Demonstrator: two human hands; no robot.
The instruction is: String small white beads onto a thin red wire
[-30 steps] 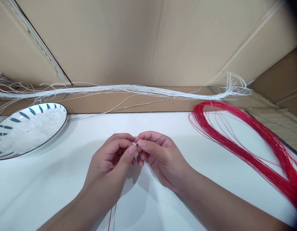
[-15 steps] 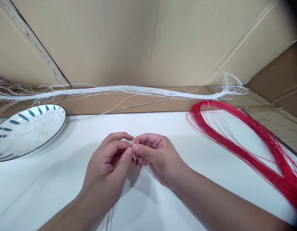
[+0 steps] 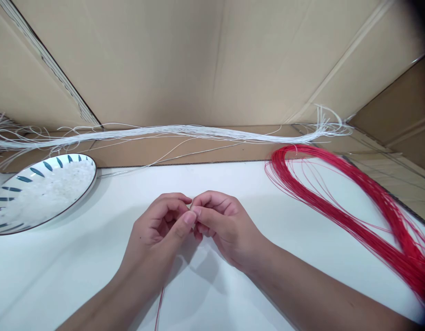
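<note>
Walling the white tabletop (image 3: pixel 60 276), cardboard (image 3: pixel 157 59) rises beyond left hand (image 3: pixel 155 234).

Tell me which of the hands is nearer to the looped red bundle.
The right. The right hand is to the left of the red bundle, not touching it; the left hand is farther left, with the right hand between it and the bundle.

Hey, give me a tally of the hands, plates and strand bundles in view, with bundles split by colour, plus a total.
Hands (left hand, right hand): 2
Plate: 1
White strand bundle: 1
Red strand bundle: 1
Total: 5
</note>
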